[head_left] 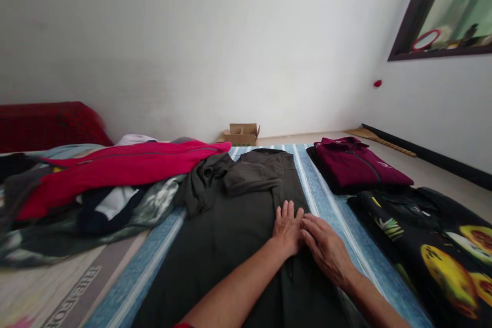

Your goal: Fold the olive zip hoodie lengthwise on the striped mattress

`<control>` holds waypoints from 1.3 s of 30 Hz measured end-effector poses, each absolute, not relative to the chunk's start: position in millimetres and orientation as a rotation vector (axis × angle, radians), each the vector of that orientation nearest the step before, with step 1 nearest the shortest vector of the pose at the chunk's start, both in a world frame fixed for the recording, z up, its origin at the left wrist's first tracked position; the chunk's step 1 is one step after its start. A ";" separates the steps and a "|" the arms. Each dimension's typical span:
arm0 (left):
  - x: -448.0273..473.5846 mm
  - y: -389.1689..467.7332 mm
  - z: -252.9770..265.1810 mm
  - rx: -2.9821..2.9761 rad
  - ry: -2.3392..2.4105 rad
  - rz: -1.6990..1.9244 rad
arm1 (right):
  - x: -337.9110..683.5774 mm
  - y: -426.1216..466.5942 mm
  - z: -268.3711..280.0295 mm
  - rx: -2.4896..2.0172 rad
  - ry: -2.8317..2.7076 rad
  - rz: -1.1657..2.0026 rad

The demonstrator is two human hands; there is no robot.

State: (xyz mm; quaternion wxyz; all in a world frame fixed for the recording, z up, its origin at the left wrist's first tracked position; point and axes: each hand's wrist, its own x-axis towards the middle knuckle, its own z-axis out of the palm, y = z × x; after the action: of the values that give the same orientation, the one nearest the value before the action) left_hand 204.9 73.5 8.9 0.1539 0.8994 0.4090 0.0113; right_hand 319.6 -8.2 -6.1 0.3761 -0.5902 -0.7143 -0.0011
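A bed (pixel 334 205) covered with a blue striped sheet fills the lower part of the room, with a plain white wall behind it. At the bed's far left corner lies a dark red blanket (pixel 46 124). In front of it, along the left edge, sits a loose heap of clothes (pixel 77 215), topped by a bright pink jacket (pixel 126 164) stretched towards the middle. Down the centre of the bed a dark olive hooded jacket (pixel 226 225) is spread flat, its hood and a sleeve bunched near the far edge. The person's left hand (pixel 287 228) lies palm down on this jacket, fingers (pixel 286 211) straight, relaxed and together, gripping nothing. Just beside it, touching at the fingertips, the right hand (pixel 326 248) also rests flat on the jacket's right side, fingers extended and closed on nothing. Both bare forearms reach in from the near edge. On the floor beyond the far edge stands a small open cardboard box (pixel 241 135). Towards the bed's right edge lies a neatly folded maroon jacket (pixel 357 166), and nearer, at the right corner, a black garment printed with yellow fruit (pixel 442 256). High on the right wall hangs a dark-framed mirror (pixel 407 25).
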 end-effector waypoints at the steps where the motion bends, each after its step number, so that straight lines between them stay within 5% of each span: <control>1: 201.3 70.8 9.6 2.580 1.163 0.037 | 314.6 -13.6 -6.6 -1.498 -1.844 -0.015; 12: 170.2 36.4 15.2 2.509 1.195 -0.174 | 286.6 -30.6 -9.9 -1.463 -1.858 -0.010; 39: 164.6 30.1 -10.7 2.611 1.208 0.119 | 285.7 -30.2 -37.8 -1.474 -1.777 0.183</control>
State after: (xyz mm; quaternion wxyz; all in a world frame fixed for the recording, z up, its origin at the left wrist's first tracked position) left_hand 164.6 30.1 -10.7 0.1307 0.8991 0.4158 0.0410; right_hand 285.7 -30.2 -37.8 0.4011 -0.5829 -0.7029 0.0724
